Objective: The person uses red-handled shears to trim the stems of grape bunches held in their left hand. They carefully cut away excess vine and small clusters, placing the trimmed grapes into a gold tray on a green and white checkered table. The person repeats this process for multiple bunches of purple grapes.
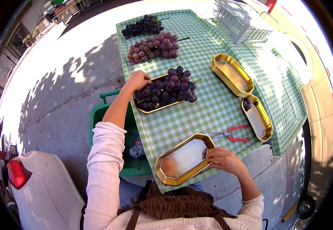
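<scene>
My left hand (140,81) pinches the far left corner of a gold-rimmed black tray (158,109). A bunch of dark purple grapes (169,87) lies in that tray, and its stem end spills over the right rim. At the table's near edge, my right hand (226,161) grips the right end of a gold octagonal tray (180,178) that holds no grapes; reflections show on its shiny floor. Just beyond this tray lie red-handled pruning snips (232,134), their blades pointing left.
A green-checked cloth (209,115) covers the table. Reddish grapes (155,47) and darker grapes (143,26) lie at the back. Stacked gold trays (234,75) and a tray with a few grapes (259,122) stand right, near a white plastic crate (241,20). A green bin (136,169) stands left.
</scene>
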A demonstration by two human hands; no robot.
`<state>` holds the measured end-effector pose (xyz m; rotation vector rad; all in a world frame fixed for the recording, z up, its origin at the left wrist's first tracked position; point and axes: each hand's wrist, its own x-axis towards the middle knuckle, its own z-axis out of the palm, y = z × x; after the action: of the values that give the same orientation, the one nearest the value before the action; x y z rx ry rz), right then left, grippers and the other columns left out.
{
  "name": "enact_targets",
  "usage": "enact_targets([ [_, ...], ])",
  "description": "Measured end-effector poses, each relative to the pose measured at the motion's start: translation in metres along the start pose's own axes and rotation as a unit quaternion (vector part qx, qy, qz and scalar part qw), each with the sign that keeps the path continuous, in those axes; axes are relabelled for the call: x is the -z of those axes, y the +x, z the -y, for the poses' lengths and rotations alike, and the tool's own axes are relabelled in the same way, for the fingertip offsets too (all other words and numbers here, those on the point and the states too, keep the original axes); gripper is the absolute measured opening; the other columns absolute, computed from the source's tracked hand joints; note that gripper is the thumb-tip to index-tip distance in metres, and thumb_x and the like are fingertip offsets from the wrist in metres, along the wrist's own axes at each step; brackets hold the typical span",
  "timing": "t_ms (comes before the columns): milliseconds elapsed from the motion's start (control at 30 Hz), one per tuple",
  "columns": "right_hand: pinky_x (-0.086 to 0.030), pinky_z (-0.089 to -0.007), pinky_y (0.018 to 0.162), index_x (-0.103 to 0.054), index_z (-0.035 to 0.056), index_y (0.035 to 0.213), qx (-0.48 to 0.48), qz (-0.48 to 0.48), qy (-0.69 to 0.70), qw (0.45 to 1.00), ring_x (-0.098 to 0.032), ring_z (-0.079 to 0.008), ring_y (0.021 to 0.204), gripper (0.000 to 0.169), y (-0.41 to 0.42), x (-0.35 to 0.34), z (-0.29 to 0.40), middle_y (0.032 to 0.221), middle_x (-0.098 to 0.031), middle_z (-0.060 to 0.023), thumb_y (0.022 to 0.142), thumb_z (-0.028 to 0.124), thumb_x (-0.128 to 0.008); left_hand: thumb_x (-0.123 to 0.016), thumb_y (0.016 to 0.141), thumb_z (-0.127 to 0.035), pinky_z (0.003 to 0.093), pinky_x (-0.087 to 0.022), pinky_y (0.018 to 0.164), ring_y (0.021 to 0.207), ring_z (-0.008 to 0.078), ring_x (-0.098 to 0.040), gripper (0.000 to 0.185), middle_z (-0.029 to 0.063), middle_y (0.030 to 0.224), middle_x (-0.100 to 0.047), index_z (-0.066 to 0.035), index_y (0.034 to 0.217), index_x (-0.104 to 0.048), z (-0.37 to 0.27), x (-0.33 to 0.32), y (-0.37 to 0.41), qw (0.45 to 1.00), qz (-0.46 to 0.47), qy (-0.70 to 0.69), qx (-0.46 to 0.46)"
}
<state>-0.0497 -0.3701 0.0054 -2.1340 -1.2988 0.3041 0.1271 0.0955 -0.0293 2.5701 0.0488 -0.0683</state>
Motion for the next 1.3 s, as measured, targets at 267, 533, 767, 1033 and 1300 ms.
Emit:
enact_targets([
  [267,-0.056,-0.0332,0.079,-0.074,0.0048,0.103,-0.005,-0.049,0.02,0.999,-0.069,-0.0235,0.093,0.027,0.044,0.055,0.003,0.098,-0.073,-0.0074,0.076,0.01,-0.08,-0.081,0.081,-0.035,0.0399,-0.057,0.079,0.086,0.0247,-0.071,0.057,0.0174,0.091,-0.073,0.005,0.119,-0.063,0.02,0.039,-0.012,0.971,-0.068,-0.177,0.143],
  [533,-0.051,-0.0316,0.097,-0.047,-0.0069,0.138,-0.237,-0.2,0.501,0.808,-0.059,-0.0212,0.116,0.049,0.233,0.111,-0.091,0.127,-0.061,-0.0162,0.102,0.025,-0.057,-0.089,0.069,-0.045,0.0431,-0.051,0.099,0.124,0.0359,-0.056,0.105,0.027,0.139,-0.049,0.002,0.146,-0.035,0.054,0.052,0.011,0.936,-0.191,-0.258,0.143],
  [767,-0.049,-0.0488,0.105,-0.024,-0.0063,0.148,-0.324,-0.254,0.628,0.66,-0.047,-0.0405,0.13,0.071,0.372,0.087,-0.098,0.146,-0.033,-0.0315,0.1,0.032,-0.059,-0.087,0.065,-0.057,0.0477,-0.04,0.111,0.138,0.0389,-0.041,0.117,0.0258,0.149,-0.038,0.001,0.15,-0.03,0.018,0.071,0.048,0.978,-0.18,-0.069,0.077],
  [1033,-0.038,-0.0499,0.109,-0.047,0.0032,0.139,-0.373,-0.332,0.609,0.616,-0.05,-0.0291,0.125,0.066,0.447,0.036,-0.049,0.141,-0.049,-0.0135,0.102,0.057,-0.039,-0.051,0.091,-0.069,0.0447,-0.038,0.111,0.136,0.0398,-0.044,0.092,0.0302,0.142,-0.047,0.008,0.141,-0.046,0.015,0.072,0.12,0.967,-0.215,-0.136,-0.005],
  [1300,-0.039,-0.0444,0.103,-0.045,-0.0033,0.138,-0.399,-0.382,0.629,0.547,-0.05,-0.0221,0.123,0.099,0.476,0.013,-0.06,0.138,-0.051,-0.0107,0.084,0.08,-0.052,-0.022,0.094,-0.076,0.0537,-0.018,0.121,0.137,0.0385,-0.045,0.098,0.0252,0.14,-0.054,0.006,0.145,-0.04,-0.012,0.074,0.147,0.998,-0.031,0.024,0.043],
])
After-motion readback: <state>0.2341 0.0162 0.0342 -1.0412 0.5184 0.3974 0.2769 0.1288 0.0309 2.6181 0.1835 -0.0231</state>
